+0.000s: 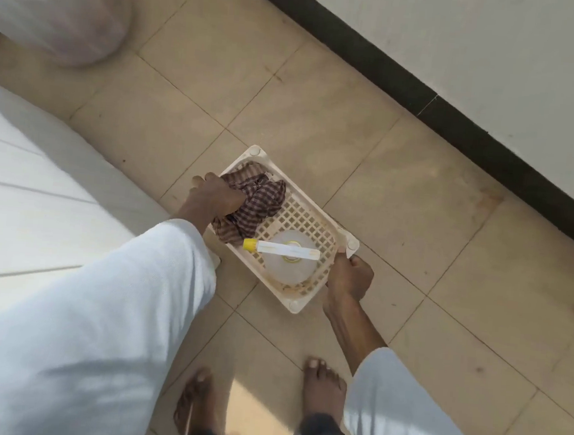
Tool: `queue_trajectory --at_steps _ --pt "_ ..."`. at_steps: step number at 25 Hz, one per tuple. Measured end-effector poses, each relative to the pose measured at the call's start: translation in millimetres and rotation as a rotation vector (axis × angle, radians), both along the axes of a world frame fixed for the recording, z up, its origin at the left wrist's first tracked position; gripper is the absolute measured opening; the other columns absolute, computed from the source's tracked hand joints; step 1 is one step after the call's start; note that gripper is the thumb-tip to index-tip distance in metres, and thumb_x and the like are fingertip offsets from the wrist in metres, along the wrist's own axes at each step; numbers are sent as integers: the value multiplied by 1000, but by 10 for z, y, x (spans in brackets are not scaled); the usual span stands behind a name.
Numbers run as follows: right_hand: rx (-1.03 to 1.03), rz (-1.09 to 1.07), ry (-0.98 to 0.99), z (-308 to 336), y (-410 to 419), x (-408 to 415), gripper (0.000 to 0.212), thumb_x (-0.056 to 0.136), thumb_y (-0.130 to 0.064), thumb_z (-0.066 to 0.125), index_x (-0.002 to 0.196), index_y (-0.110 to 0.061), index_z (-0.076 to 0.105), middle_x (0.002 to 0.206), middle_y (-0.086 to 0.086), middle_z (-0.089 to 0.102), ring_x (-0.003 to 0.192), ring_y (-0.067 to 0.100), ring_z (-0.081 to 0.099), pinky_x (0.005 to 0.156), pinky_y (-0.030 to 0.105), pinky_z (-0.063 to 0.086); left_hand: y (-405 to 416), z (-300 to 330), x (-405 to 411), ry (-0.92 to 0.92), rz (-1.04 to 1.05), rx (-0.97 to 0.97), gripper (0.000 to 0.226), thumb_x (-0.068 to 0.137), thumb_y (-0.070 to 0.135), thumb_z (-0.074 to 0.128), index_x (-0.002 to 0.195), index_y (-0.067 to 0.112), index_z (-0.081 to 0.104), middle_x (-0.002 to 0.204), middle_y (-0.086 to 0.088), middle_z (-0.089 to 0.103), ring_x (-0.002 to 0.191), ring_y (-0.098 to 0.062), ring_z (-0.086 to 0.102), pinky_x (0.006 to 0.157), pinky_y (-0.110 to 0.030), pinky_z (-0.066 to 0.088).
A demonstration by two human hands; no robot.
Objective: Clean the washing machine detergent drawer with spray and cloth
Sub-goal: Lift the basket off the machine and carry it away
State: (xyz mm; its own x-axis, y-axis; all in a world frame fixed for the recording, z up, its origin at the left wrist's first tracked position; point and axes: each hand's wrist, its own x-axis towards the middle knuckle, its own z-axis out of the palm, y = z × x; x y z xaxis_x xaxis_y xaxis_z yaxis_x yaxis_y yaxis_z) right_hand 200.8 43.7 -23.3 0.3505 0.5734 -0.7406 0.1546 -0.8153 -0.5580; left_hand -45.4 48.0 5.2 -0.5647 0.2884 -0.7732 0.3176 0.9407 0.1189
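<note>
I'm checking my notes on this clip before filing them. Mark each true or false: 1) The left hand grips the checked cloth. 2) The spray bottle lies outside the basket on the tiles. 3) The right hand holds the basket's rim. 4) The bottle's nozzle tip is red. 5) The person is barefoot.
1) True: the left hand grips the checked cloth inside the basket.
2) False: the spray bottle stands inside the basket, seen from above.
3) True: the right hand holds the basket's rim near a corner.
4) False: the nozzle tip is yellow.
5) True: both bare feet show on the tiles.
</note>
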Motion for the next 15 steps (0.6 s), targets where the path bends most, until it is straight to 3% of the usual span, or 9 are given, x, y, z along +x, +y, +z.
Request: queue_trajectory --at_steps 7,15 --pt "12 93 -25 -803 -214 -114 47 97 -36 65 56 -19 51 57 -5 58 47 9 46 55 28 39 -171 -964 -116 66 -13 -149 87 98 53 52 162 3 22 161 -17 26 148 -37 31 113 -48 36" --pt "-4 62 -17 -853 -326 -148 34 101 -30 61 69 -18 57 67 -4 63 57 11 56 56 28 43 -159 -1052 -47 105 72 -94 83 97 38 58 158 -3 20 161 -17 20 143 -42 36 115 -51 37"
